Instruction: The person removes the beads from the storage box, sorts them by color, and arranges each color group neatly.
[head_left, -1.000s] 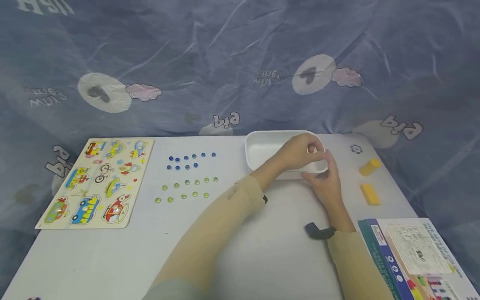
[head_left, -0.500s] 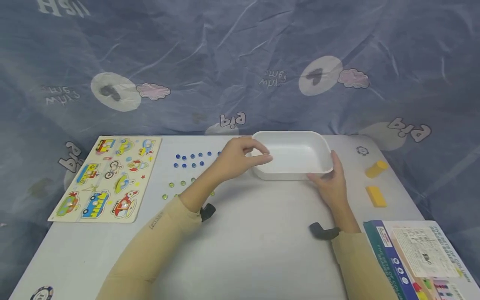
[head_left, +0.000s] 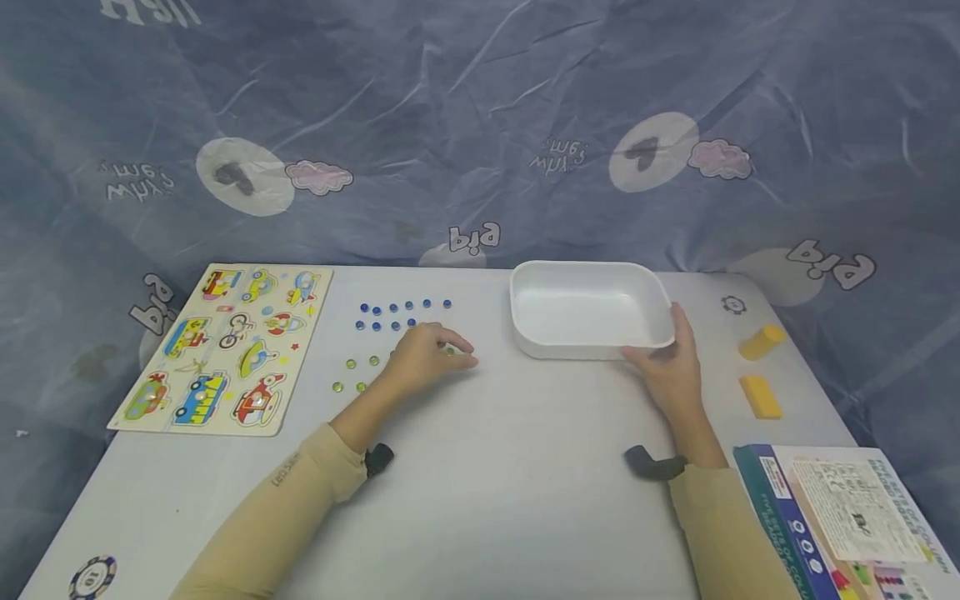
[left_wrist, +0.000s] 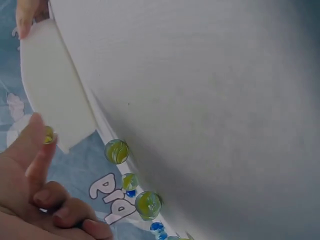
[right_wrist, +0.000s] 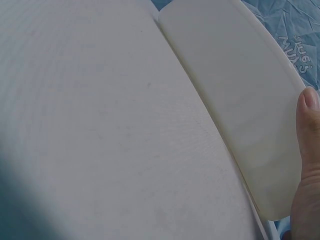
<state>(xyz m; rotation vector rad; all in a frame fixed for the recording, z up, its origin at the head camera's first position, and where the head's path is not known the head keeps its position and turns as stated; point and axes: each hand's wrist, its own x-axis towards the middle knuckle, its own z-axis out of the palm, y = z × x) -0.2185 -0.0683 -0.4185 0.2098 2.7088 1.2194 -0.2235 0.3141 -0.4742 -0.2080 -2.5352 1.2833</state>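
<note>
My left hand (head_left: 423, 358) is over the right end of the rows of yellow-green marbles (head_left: 351, 364). In the left wrist view, its thumb and index fingertips pinch a yellow-green glass marble (left_wrist: 48, 135); larger marbles (left_wrist: 116, 151) show just beyond the fingers. Two rows of small blue marbles (head_left: 393, 308) lie behind that hand. My right hand (head_left: 675, 383) grips the front right corner of a white rectangular dish (head_left: 570, 352), thumb on the front wall and fingers along the right side. Its inside is bare white. The right wrist view shows the thumb (right_wrist: 310, 102) against the dish's outer wall (right_wrist: 235, 100).
A vehicle puzzle board (head_left: 225, 333) lies at the left. To the right are a yellow cylinder (head_left: 762, 342), a yellow block (head_left: 761, 397) and a printed box (head_left: 847, 517). Round chip-like discs are at back right (head_left: 733, 305) and front left (head_left: 93, 577). A grey patterned cloth hangs behind.
My left hand has moved from the dish's right side leftward to the yellow-green marbles. The right hand stays at the dish's corner. The whole head view has shifted slightly.
</note>
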